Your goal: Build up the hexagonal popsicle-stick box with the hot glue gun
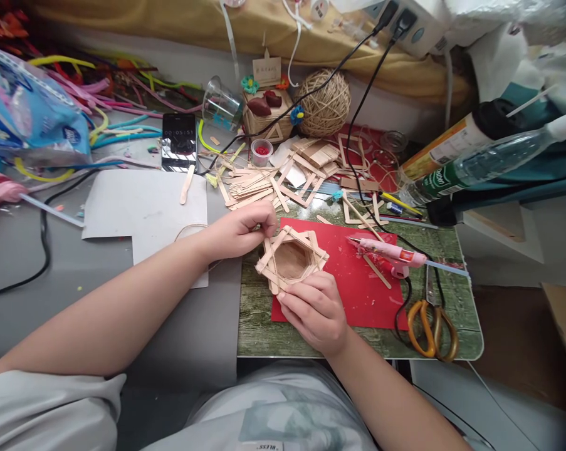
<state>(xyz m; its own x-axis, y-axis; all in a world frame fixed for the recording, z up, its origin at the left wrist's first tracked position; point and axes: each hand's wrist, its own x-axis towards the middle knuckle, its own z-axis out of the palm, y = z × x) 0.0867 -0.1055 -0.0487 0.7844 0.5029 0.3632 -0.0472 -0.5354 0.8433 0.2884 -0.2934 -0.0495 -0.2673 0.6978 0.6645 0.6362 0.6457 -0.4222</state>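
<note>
A small six-sided box of stacked popsicle sticks [267, 265] is tilted toward me above the red sheet, its hollow inside showing. My right hand [314, 310] grips its near edge, with thumb and fingertips on the lower sticks. At the box's upper left corner, my left hand [251, 230] is closed in a pinch on thin twine. That twine [192, 226] loops out behind the left wrist, and a strand crosses the sticks on the box's left side. The left fingertips partly hide the far left corner.
A pink glue gun [390, 250] lies on the red sheet [358, 300], with orange-handled scissors [430, 329] nearby. Loose popsicle sticks [252, 186] pile up behind the box. A phone [179, 143], a twine ball [324, 102] and a water bottle [489, 160] stand farther back. Black cables cross the table.
</note>
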